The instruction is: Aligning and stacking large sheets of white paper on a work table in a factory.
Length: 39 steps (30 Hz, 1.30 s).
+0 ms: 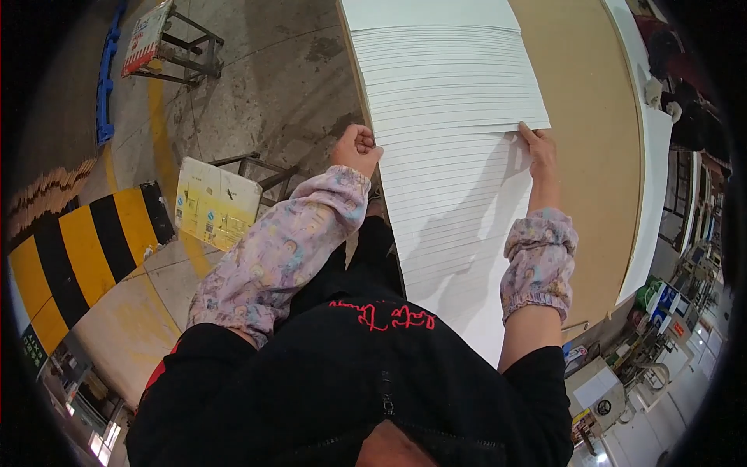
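Note:
A long run of white paper sheets [451, 187], overlapped so their edges form many fine parallel lines, lies along the left side of a brown board table. My right hand [540, 153] is at the right edge of the sheets, its fingertips pinching the near right corner of an upper white sheet [459, 86]. That sheet's near edge stands slightly off the ones beneath. My left hand [358, 149] is closed, fingers curled, against the left edge of the sheets; what it grips, if anything, is hidden. Patterned sleeve covers are on both forearms.
Bare brown tabletop [583, 93] extends right of the paper, bordered by a white strip [634, 156]. To the left stand a worn stool [218, 198], another stool [152, 39] and a yellow-black striped barrier [89, 245]. Machinery [603, 401] is at lower right.

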Available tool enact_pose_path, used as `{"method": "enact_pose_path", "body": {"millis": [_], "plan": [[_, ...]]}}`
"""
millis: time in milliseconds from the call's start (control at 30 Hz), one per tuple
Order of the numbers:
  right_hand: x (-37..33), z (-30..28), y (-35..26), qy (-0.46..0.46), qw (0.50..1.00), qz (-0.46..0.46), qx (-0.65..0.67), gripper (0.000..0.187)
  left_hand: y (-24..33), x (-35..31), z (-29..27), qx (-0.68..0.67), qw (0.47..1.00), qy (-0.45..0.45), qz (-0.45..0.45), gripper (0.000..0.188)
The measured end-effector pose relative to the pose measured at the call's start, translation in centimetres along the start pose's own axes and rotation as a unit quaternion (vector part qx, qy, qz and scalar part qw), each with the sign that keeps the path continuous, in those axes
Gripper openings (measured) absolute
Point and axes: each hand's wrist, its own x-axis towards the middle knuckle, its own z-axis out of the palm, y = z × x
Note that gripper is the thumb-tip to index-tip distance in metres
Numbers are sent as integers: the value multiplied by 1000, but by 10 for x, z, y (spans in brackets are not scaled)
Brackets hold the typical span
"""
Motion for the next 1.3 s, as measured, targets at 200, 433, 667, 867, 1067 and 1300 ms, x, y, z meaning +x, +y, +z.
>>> {"method": "enact_pose_path", "body": {"millis": [200,433,667,867,1067,1300], "plan": [[12,-2,12,20,999,-23,13,27,-5,-3,1,-29,1000,-5,-3,26],[16,-6,17,26,999,-28,8,23,-2,-5,1,-18,1000,1,-5,24],[7,-4,8,39,998,-21,-51,29,-7,-3,0,-10,1000,-15,7,25],[8,-6,11,32,999,-28,-11,31,7,2,-3,2,998,-65,-3,20],[-8,4,-3,102,990,-79,56,53,-10,16,-1,-25,999,-43,6,14],[14,-8,11,79,994,-77,12,55,-15,22,1,5,999,-38,-13,14]]}}
